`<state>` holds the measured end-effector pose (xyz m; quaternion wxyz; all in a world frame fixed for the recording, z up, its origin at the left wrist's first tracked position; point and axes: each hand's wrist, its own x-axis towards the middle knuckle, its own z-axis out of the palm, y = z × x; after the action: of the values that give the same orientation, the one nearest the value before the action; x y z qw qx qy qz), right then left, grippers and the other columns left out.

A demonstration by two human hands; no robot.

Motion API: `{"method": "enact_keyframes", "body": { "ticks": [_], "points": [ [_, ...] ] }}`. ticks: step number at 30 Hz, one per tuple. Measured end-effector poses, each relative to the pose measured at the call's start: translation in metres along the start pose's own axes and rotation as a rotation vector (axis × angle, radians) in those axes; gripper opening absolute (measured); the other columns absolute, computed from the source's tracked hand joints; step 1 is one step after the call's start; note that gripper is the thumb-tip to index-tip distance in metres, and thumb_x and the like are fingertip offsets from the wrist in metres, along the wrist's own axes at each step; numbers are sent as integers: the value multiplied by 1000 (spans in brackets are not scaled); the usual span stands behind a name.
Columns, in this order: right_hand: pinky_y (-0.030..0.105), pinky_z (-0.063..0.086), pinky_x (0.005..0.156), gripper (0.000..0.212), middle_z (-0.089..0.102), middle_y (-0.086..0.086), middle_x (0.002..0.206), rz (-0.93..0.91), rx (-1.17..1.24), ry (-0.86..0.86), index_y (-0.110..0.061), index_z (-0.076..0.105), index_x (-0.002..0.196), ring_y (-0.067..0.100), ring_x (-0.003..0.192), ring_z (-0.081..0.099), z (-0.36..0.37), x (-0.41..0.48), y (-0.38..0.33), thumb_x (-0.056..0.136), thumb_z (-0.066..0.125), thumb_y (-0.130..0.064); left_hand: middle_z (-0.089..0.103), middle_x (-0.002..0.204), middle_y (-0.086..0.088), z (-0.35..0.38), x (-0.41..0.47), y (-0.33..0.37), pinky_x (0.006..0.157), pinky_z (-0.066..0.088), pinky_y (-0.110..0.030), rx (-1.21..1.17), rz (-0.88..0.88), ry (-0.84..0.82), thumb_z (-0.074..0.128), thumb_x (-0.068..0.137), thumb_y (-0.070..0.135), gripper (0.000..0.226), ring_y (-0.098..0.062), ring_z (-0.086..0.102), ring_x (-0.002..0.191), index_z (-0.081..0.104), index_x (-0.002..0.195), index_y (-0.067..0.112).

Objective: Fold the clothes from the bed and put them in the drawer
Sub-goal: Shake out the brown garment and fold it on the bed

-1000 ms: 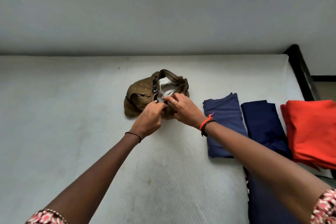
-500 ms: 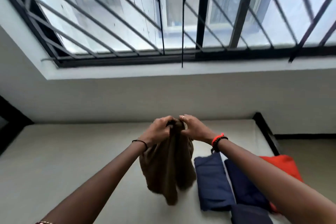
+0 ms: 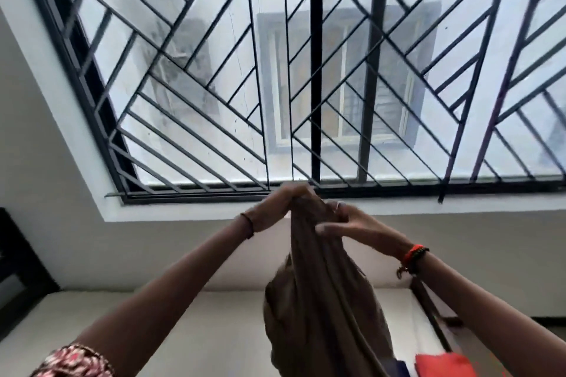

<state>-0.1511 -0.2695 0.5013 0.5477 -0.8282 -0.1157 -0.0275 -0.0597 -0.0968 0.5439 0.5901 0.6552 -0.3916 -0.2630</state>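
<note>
A brown garment (image 3: 321,294) hangs in a long bunch in front of me, high above the white bed (image 3: 183,330). My left hand (image 3: 275,208) grips its top edge in a fist. My right hand (image 3: 346,223) is at the same top part, its fingers stretched leftward across the cloth; whether its thumb pinches the fabric is blurred. A folded red piece (image 3: 444,366) and a sliver of a dark blue piece (image 3: 401,369) lie on the bed at the lower right.
A large window with black diagonal bars (image 3: 306,70) fills the wall above the bed. The dark bed frame (image 3: 428,315) runs along the right side, and a dark object (image 3: 18,269) stands at the far left.
Both hands picked the brown garment up off the bed and raised it high. My view tilted up to the window, and my right hand's fingers have spread out along the cloth.
</note>
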Motion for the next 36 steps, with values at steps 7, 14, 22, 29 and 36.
{"method": "enact_keyframes", "body": {
  "ticks": [7, 14, 22, 29, 36],
  "points": [
    [20, 49, 67, 44, 64, 5, 86, 16, 85, 62, 2, 64, 94, 15, 80, 60, -75, -32, -39, 75, 73, -36, 48, 58, 10, 9, 23, 103, 49, 33, -15, 301, 141, 112, 64, 89, 29, 31, -2, 46, 54, 57, 60, 21],
    [20, 42, 60, 13, 58, -4, 68, -31, -191, 148, -17, 66, 68, 7, 66, 53, -140, -42, -78, 80, 70, -22, 55, 50, 16, 3, 28, 146, 48, 36, -9, 670, 85, 67, 56, 94, 32, 35, 6, 48, 48, 64, 62, 21],
    [21, 40, 61, 15, 60, -2, 67, -28, -419, 154, -7, 69, 75, 5, 65, 52, -193, -45, -97, 80, 73, -20, 61, 60, 11, -21, 28, 148, 54, 39, -12, 801, 60, 66, 68, 82, 41, 27, 3, 53, 58, 70, 68, 19],
    [24, 22, 50, 53, 31, -1, 52, 99, -621, 70, -4, 48, 51, 10, 53, 28, -207, -57, -97, 70, 73, -47, 64, 65, 10, -27, 23, 130, 58, 44, -18, 1107, -37, -81, 52, 69, 80, 51, -1, 57, 61, 70, 65, 33],
    [32, 35, 64, 61, 41, -1, 55, 397, -1061, 63, -14, 40, 52, 16, 58, 41, -185, -54, -75, 89, 43, -63, 48, 48, 13, -15, 31, 109, 55, 37, -19, 1337, -80, -191, 52, 87, 58, 41, 0, 42, 49, 58, 53, 37]
  ]
}}
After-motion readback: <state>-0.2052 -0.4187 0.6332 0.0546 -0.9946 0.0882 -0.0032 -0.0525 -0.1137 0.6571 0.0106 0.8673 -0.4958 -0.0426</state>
